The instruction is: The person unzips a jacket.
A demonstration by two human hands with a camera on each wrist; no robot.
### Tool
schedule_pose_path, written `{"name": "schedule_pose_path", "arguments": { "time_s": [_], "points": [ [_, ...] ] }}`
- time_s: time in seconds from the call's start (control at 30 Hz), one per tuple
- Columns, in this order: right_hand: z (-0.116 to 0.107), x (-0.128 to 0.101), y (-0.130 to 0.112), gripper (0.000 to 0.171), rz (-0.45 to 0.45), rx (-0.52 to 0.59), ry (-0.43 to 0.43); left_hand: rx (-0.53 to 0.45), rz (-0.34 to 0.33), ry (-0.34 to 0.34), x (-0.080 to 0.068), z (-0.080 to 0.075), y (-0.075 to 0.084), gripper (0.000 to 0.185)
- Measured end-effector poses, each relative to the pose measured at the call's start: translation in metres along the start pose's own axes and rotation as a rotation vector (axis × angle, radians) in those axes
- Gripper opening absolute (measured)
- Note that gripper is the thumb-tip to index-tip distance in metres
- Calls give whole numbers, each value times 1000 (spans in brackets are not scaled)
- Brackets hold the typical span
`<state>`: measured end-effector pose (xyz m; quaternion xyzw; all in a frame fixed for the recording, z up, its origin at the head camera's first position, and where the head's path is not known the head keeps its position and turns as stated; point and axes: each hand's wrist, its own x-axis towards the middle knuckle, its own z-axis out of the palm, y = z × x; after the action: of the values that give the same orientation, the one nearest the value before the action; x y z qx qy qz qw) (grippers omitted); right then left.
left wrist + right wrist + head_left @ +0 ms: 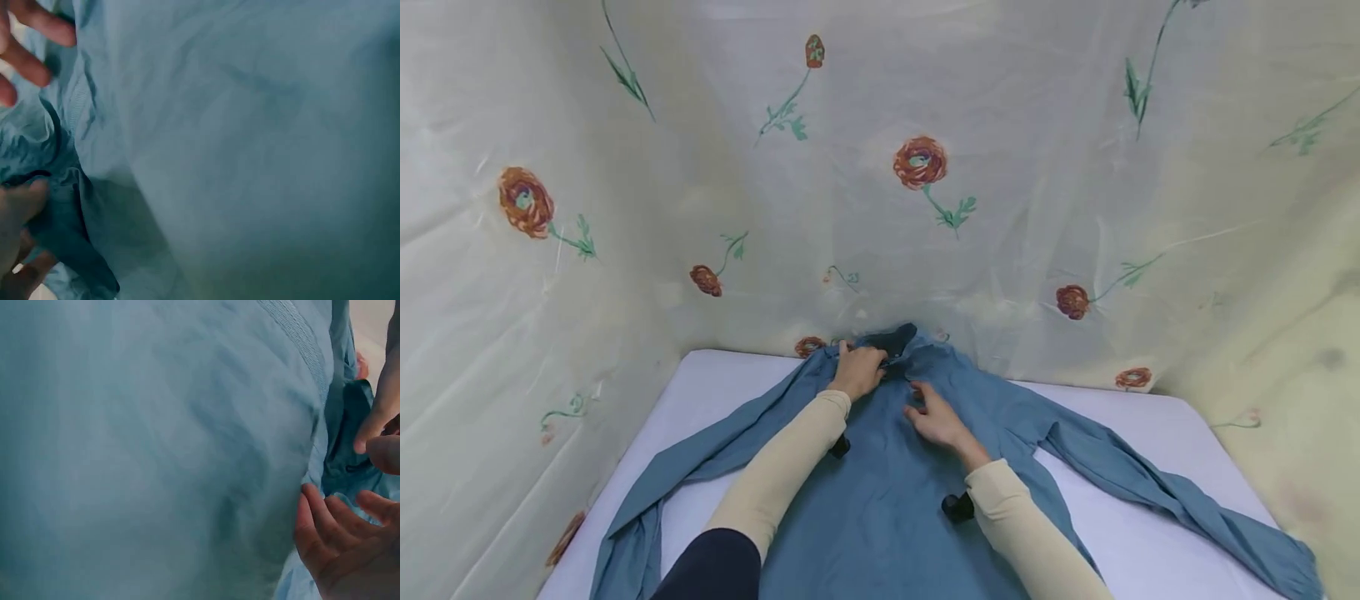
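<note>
A blue long-sleeved shirt (880,492) is lying spread flat on a white table (1142,517), its collar (891,342) at the far edge against the backdrop and its sleeves trailing out to either side. The left hand (857,371) is resting at the collar with its fingers curled into the fabric there, gripping the cloth; in the left wrist view its fingers (22,206) are bunching a fold of the shirt (250,156). The right hand (936,421) is lying just beside it, a little nearer the person, with fingers spread and relaxed, pressing flat on the shirt's chest. In the right wrist view the fingers (331,531) are lying loosely apart against the shirt (156,444). No label, brand or writing can be read on the garment. A sheer curtain (925,167) printed with red flowers is hanging behind the table.
</note>
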<state>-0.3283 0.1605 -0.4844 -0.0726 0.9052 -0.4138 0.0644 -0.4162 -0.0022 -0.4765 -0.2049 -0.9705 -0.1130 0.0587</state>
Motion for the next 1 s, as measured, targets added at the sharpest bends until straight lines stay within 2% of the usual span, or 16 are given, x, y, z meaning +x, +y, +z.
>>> {"name": "schedule_pose_path", "arguments": {
  "time_s": [0.07,0.13,0.2,0.3,0.47,0.7,0.8,1.0],
  "points": [
    [3,0,-3,52,-17,21,7,-34,3,69,-3,2,-5,12],
    [4,1,-7,52,-29,47,12,-105,22,109,-4,0,-7,20],
    [1,4,-12,53,-39,82,23,-187,56,120,-3,-3,-9,27],
    [-8,11,-21,55,-27,156,44,-305,102,123,0,-10,-7,28],
    [-22,21,-38,55,-12,270,130,-420,133,171,5,-22,-1,28],
    [-26,26,-47,36,6,386,280,-464,169,132,5,-33,4,31],
    [-24,27,-49,30,9,386,341,-457,169,122,5,-35,3,31],
    [-25,26,-56,30,22,320,349,-497,191,80,5,-39,4,32]
  ]
}}
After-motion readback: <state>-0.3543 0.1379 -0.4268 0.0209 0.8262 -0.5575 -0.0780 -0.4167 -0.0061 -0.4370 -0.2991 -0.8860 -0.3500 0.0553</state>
